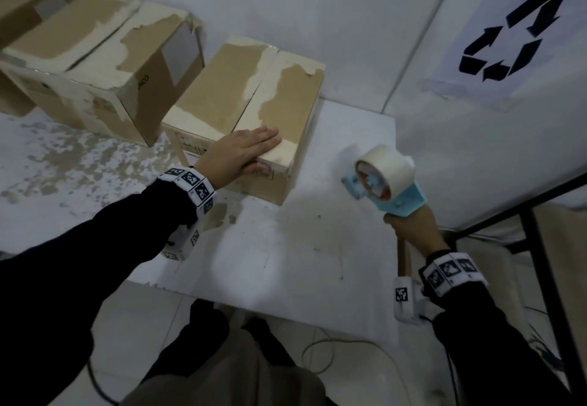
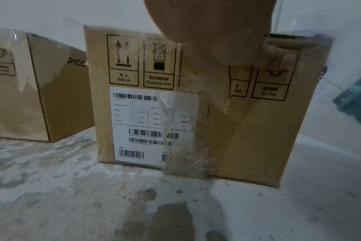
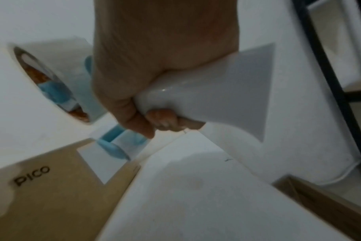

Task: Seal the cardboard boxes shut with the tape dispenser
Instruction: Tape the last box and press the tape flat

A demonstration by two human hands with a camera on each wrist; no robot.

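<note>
Tape on the blue plastic tape dispenser [image 1: 382, 180] is a white roll, its nose pointing left toward the nearest brown cardboard box [image 1: 254, 110]; the right hand [image 1: 413, 227] clenches its handle above the white bench [image 1: 286, 246]. The left hand [image 1: 236, 154] lies flat with straight fingers [image 1: 263, 137] on the box's near top edge, thumb on its front. Bare bench separates box and dispenser; a second brown cardboard box [image 1: 104, 65] stands just left.
</note>
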